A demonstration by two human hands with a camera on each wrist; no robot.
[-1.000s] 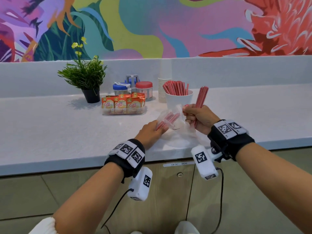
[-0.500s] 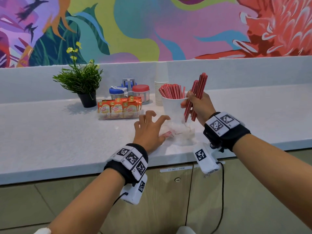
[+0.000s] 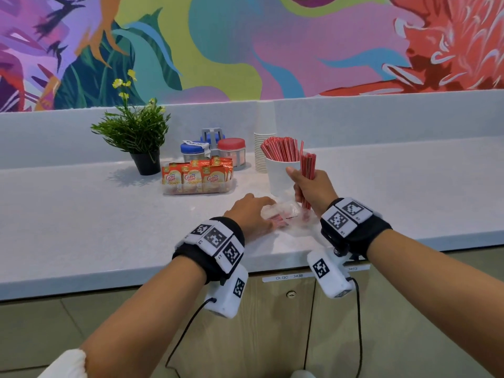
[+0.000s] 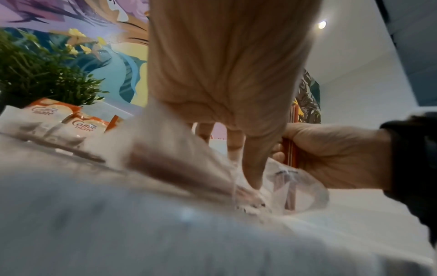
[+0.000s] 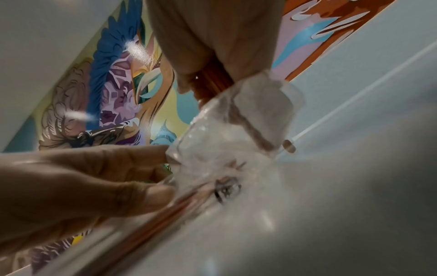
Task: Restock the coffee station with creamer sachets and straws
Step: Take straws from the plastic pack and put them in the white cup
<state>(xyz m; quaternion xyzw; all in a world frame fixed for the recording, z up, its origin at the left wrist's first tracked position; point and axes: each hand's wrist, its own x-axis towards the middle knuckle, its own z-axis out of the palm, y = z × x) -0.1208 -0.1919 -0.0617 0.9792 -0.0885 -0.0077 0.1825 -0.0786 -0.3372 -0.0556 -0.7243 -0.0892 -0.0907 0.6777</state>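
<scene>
My right hand (image 3: pixel 298 186) grips a bundle of red straws (image 3: pixel 308 165) upright, just right of the white cup (image 3: pixel 278 181), which holds many more red straws (image 3: pixel 281 150). Below it a crumpled clear plastic bag (image 3: pixel 286 214) lies on the counter with a few straws inside. My left hand (image 3: pixel 266 214) is down on the bag's left end; in the right wrist view its thumb and fingers pinch the bag's edge (image 5: pixel 172 168). Orange creamer sachets (image 3: pixel 196 177) stand in a clear tray (image 3: pixel 174 190) left of the cup.
A potted plant (image 3: pixel 136 135) stands at the back left. Blue-lidded (image 3: pixel 192 150) and red-lidded (image 3: pixel 231 148) jars and a stack of paper cups (image 3: pixel 259 151) sit behind the tray and cup. The white counter (image 3: pixel 81 227) ends at a front edge near my wrists.
My right hand pulled the straw bundle out of the bag, raised it beside the cup, then lowered it a little. My left hand let go, spread open, and now pinches the bag on the counter.
</scene>
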